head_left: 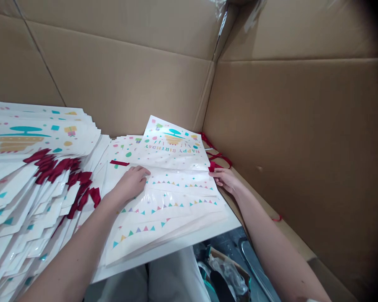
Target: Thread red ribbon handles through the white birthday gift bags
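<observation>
White printed sheets [182,184] with "HAPPY BIRTHDAY", a cake and bunting patterns lie in front of me, the top one askew on the pile. My left hand [134,180] rests on the sheet's left part, fingers curled loosely and lying on it. A short red strip [119,162] lies just beyond that hand. At the right edge of the sheet my right hand [223,178] pinches the edge beside a red ribbon [212,166].
At the left stand thick stacks of similar printed pieces [25,138] with red ribbon ends [78,180]. Cardboard walls [286,126] rise behind and at right. Red cords [220,157] lie at the right corner. Below right is a box with clear plastic [229,272].
</observation>
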`<state>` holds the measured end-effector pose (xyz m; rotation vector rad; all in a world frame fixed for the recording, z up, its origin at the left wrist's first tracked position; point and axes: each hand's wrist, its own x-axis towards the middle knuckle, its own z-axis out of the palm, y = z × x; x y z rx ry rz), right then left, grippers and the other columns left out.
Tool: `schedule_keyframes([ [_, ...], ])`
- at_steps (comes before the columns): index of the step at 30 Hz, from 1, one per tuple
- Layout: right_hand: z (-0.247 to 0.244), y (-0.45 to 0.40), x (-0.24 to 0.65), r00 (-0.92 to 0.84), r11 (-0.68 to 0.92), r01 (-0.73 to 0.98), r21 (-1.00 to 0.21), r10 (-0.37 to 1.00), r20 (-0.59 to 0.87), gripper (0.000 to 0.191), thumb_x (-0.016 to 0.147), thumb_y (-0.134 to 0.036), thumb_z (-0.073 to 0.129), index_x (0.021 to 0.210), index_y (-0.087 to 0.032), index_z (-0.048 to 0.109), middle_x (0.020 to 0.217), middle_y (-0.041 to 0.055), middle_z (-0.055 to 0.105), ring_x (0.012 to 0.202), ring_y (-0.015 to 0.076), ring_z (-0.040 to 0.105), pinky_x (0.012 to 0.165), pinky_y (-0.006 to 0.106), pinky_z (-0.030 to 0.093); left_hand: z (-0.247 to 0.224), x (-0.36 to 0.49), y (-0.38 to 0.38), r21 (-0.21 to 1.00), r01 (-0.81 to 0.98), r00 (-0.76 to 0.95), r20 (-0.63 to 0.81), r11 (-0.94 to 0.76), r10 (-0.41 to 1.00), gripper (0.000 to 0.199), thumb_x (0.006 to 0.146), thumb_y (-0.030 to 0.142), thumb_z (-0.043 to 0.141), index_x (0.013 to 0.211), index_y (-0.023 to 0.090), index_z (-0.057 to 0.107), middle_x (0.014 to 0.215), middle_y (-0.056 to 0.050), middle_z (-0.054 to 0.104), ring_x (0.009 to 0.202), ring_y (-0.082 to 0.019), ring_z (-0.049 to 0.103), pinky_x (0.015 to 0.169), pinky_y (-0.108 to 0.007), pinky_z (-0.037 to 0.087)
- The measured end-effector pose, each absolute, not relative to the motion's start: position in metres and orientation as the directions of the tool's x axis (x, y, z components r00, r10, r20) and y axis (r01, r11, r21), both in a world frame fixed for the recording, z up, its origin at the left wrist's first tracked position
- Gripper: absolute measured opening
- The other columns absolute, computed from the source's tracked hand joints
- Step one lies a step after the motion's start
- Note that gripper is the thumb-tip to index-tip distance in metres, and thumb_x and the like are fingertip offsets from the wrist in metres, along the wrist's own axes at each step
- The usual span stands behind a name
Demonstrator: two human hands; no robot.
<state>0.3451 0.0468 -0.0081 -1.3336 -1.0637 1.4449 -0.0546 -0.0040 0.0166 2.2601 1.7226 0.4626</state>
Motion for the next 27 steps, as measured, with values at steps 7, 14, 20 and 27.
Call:
schedule_keyframes([
  [7, -0.007, 0.043, 0.346, -0.091, -0.245, -0.057, -0.968, 0.967, -0.239, 0.038, 0.056, -0.025, 0.093, 0.076, -0.016, 0.062, 0.06, -0.003, 0.054, 0.045, 0.0057, 0.043, 0.038, 0.02, 0.033, 0.015, -0.055, -0.003, 0.375, 0.887, 0.255, 0.092, -0.27, 0.963, 0.039, 0.092, 0.024, 0.04, 0.119, 0.021, 0.068, 0.132, -0.007, 0.063, 0.123, -0.03, 0.053, 0.106, -0.046, 0.045],
  [14, -0.014, 0.049, 0.353, -0.065, -0.223, -0.082, -0.971, 0.974, -0.218, 0.04, 0.056, -0.023, 0.093, 0.068, -0.017, 0.056, 0.054, -0.0051, 0.048, 0.044, 0.0042, 0.034, 0.037, 0.019, 0.022, 0.019, -0.052, -0.007, 0.411, 0.87, 0.256, 0.095, -0.272, 0.962, 0.038, 0.093, 0.027, 0.04, 0.118, 0.022, 0.068, 0.125, -0.008, 0.066, 0.121, -0.03, 0.054, 0.103, -0.045, 0.046],
  [20, -0.01, 0.045, 0.356, 0.02, -0.228, -0.104, -0.968, 0.973, -0.231, 0.035, 0.059, -0.021, 0.09, 0.076, -0.017, 0.06, 0.06, -0.0031, 0.056, 0.044, 0.0065, 0.042, 0.037, 0.021, 0.03, 0.023, -0.067, -0.001, 0.561, 0.805, 0.173, 0.086, -0.192, 0.981, 0.038, 0.092, 0.035, 0.044, 0.119, 0.023, 0.067, 0.124, -0.008, 0.068, 0.111, -0.026, 0.063, 0.095, -0.037, 0.052],
  [27, -0.004, 0.037, 0.351, -0.085, -0.207, -0.129, -0.97, 0.977, -0.198, 0.041, 0.066, -0.02, 0.087, 0.101, -0.022, 0.065, 0.105, 0.0065, 0.074, 0.082, 0.0214, 0.072, 0.067, 0.03, 0.06, 0.011, -0.112, 0.019, 0.284, 0.959, -0.083, 0.215, 0.019, 0.973, 0.038, 0.088, 0.033, 0.047, 0.112, 0.021, 0.075, 0.115, -0.013, 0.07, 0.11, -0.033, 0.062, 0.103, -0.048, 0.047],
])
